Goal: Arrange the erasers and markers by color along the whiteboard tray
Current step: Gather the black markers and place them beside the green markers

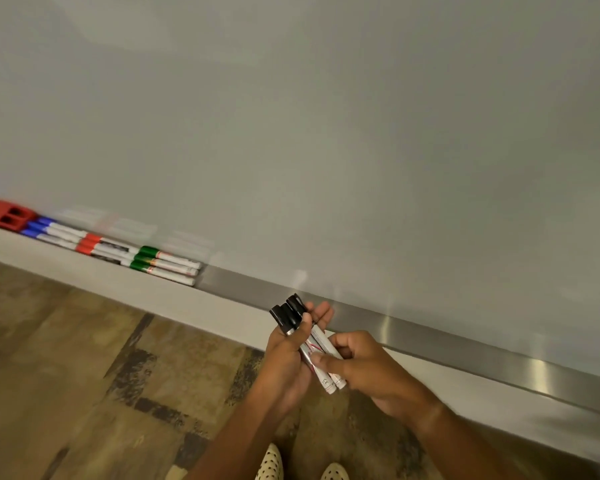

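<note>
Nearest, spotted shoes (272,462) on the floor; above them, black-capped markers (312,344) bunched in both hands, short of the tray (430,336). Left hand (286,358) wrapped shut round the bundle below the caps; right hand (368,368) pinched on the barrels, fingers (323,362) closed. Far left in the tray: green markers (163,265), red markers (101,249), blue markers (49,230), red eraser (9,216). Risk judged: loose bundle fanning, one marker slipping to the floor during set-down.
</note>
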A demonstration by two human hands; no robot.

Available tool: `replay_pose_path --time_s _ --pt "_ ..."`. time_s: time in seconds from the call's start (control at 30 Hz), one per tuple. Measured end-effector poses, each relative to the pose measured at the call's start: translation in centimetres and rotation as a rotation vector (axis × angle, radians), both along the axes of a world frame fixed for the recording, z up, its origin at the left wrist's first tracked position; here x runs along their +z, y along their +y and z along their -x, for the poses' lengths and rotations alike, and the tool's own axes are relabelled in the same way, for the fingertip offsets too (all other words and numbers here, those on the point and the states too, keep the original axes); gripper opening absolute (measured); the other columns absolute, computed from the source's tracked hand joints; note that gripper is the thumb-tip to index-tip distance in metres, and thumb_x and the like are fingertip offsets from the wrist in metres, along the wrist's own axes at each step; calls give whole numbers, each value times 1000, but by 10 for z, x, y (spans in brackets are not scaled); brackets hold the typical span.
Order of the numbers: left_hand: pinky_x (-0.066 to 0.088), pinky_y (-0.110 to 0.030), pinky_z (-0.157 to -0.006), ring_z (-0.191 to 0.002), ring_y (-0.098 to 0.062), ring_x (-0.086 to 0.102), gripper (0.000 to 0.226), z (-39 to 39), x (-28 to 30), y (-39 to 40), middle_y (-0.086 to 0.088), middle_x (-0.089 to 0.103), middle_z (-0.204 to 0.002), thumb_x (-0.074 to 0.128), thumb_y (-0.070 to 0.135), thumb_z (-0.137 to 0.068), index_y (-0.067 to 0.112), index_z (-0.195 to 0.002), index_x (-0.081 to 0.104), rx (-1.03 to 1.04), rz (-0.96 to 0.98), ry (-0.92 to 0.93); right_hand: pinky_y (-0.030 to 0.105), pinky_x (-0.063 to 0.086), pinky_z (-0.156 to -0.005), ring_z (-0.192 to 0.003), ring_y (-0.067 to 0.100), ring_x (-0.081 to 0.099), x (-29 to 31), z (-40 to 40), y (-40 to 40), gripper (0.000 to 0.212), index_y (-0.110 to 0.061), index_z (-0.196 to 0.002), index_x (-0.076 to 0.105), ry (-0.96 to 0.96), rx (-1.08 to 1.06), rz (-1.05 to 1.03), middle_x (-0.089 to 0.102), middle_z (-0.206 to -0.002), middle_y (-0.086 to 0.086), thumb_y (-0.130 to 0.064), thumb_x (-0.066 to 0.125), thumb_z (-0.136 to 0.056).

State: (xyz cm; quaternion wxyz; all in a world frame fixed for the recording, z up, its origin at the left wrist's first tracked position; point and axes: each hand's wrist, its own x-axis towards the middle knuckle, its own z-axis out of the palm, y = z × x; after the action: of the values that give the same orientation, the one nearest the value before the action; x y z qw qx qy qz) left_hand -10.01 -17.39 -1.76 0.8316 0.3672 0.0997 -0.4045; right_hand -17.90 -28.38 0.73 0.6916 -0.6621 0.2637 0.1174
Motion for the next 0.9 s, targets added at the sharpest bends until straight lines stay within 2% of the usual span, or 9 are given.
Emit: replay_pose_path --time_s 0.17,0.3,0.37,0.47,0.53,0.63,0.73,0.8,0.9 --pt "45 -53 -105 -117 -20 66 35 -21 2 23 -11 71 -122 60 18 -85 7 -119 56 83 -22 -47 31 59 -67 -85 23 73 -1 -30 18 16 -22 -98 73 -24 89 -63 76 -91 7 -25 75 -82" --pt "50 -46 -102 -115 -23 67 37 -44 -2 44 -14 72 -119 64 17 -83 6 -118 60 158 -73 -66 37 59 -72 -76 24 73 -5 -62 35 12 -18 -93 74 -15 126 72 75 -82 7 -22 75 -82" --pt "53 -46 -94 -103 -26 70 31 -55 -5 57 -15 74 -109 67 19 -82 6 -110 67 177 -159 -116 38 57 -68 -69 24 70 -5 -81 41 10 -13 -87 73 -4 122 135 73 -75 8 -21 75 -82" --pt "55 -39 -88 -90 -23 70 31 -68 -8 79 -8 75 -93 72 25 -80 8 -105 69 203 -285 -226 31 55 -60 -63 18 68 -5 -113 49 11 -13 -85 72 -8 139 272 71 -70 4 -23 74 -83" --pt "53 -33 -92 -99 -18 70 30 -74 -12 94 -2 76 -101 70 25 -85 14 -112 67 213 -410 -312 23 51 -53 -60 12 66 -7 -134 52 12 -14 -88 72 -18 153 431 71 -71 2 -25 73 -84" --pt "50 -27 -93 -111 -16 63 28 -81 -21 113 -2 69 -117 63 16 -93 20 -121 61 275 -588 -381 11 38 -43 -57 8 60 -12 -160 56 15 -13 -86 69 -28 203 655 66 -70 -3 -28 72 -84" --pt "48 -33 -100 -117 -15 58 33 -87 -25 125 0 63 -125 63 15 -94 26 -125 55 275 -703 -449 9 30 -39 -57 16 57 -19 -176 64 20 -15 -73 63 -40 257 838 62 -65 -2 -30 72 -83" --pt "48 -37 -104 -119 -15 57 36 -90 -28 132 1 61 -128 64 17 -94 28 -127 54 255 -746 -458 16 38 -45 -63 23 61 -24 -184 70 18 -13 -76 67 -46 273 932 69 -72 4 -29 72 -82" --pt "48 -41 -105 -118 -16 57 38 -92 -31 139 0 61 -129 63 19 -94 25 -130 53 236 -780 -436 32 51 -67 -86 33 66 -28 -190 80 24 -7 -91 69 -44 265 1066 73 -92 12 -29 72 -82"
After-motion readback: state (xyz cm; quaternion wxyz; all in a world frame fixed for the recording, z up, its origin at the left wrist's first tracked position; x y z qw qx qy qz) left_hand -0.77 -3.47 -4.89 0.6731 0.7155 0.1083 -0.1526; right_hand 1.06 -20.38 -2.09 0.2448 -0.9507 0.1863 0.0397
